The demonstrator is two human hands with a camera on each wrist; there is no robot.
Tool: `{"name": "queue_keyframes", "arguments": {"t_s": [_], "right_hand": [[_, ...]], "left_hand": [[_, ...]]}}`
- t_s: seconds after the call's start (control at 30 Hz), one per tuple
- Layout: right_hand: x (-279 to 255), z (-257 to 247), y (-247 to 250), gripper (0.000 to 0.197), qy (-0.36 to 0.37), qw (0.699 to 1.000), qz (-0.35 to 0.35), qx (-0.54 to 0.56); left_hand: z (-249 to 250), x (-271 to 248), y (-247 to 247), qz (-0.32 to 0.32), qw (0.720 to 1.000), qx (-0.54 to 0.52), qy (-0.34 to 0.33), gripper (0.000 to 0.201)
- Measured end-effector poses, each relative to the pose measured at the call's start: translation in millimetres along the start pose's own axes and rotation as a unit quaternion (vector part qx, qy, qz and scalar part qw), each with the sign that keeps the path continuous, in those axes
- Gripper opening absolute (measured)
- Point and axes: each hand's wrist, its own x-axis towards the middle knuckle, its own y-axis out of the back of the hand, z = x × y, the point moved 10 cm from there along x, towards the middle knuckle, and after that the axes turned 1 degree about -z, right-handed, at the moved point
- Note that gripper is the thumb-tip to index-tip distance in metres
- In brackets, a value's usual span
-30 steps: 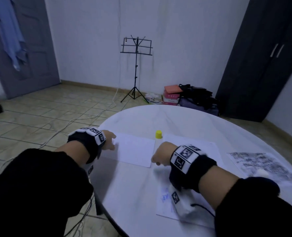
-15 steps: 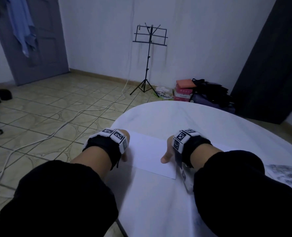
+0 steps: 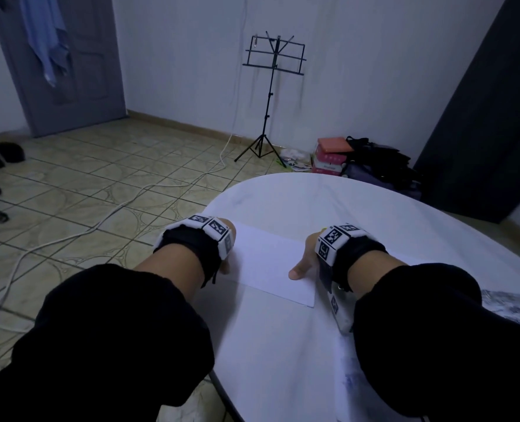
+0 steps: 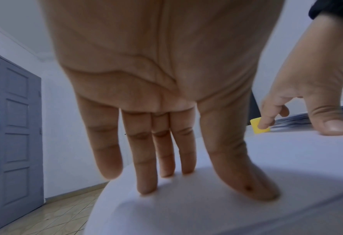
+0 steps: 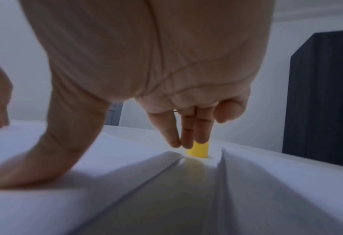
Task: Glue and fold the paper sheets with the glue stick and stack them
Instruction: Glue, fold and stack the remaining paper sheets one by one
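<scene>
A white folded paper sheet (image 3: 270, 263) lies on the round white table (image 3: 283, 354). My left hand (image 3: 225, 266) presses its left end with straight fingers (image 4: 146, 182) flat on the paper (image 4: 206, 214). My right hand (image 3: 304, 260) presses the right end, thumb (image 5: 35, 167) down on the sheet and fingertips touching it near the far edge. The yellow glue stick (image 5: 199, 150) stands upright just beyond those fingertips, also seen as a yellow cap (image 4: 259, 128). In the head view my right wrist hides it almost entirely.
Another white sheet (image 5: 277, 182) lies just right of the folded one, across a narrow gap. A printed sheet (image 3: 514, 309) sits at the table's right side. A music stand (image 3: 272, 95), boxes and bags (image 3: 359, 159) stand by the far wall.
The head view has swung left and closer. Both hands stay at the paper's two ends; my right hand has flattened with its thumb down, and the wrist now covers the glue stick.
</scene>
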Motion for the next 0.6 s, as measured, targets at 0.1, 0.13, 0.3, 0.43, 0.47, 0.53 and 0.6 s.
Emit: {"name": "queue_keyframes", "arguments": {"t_s": [0.1, 0.13, 0.3, 0.43, 0.47, 0.53, 0.6], "right_hand": [[2, -1, -3, 0.061, -0.003, 1.000, -0.015, 0.004], [3, -1, -2, 0.059, -0.004, 1.000, -0.013, 0.004], [5, -7, 5, 0.055, -0.017, 0.999, 0.028, 0.039], [-8, -11, 8, 0.048, -0.003, 0.987, 0.079, 0.139], [-11, -10, 5, 0.045, -0.003, 0.981, 0.068, 0.183], [-13, -11, -9, 0.036, -0.002, 0.948, 0.019, 0.316], [-11, -12, -24, 0.027, -0.008, 0.890, -0.011, 0.456]], "left_hand": [[-11, 41, -10, -0.006, 0.999, -0.007, 0.042, 0.068], [-8, 40, -7, 0.005, 0.999, 0.006, 0.041, 0.064], [4, 1, 7, 0.040, 0.998, 0.042, 0.040, 0.057], [4, 3, 8, 0.033, 0.998, 0.044, 0.036, 0.057], [2, 4, 8, 0.032, 0.998, 0.046, 0.038, 0.058], [-3, 11, 6, 0.030, 0.998, 0.028, 0.051, 0.061], [-5, 24, 3, 0.030, 0.998, 0.004, 0.049, 0.061]]}}
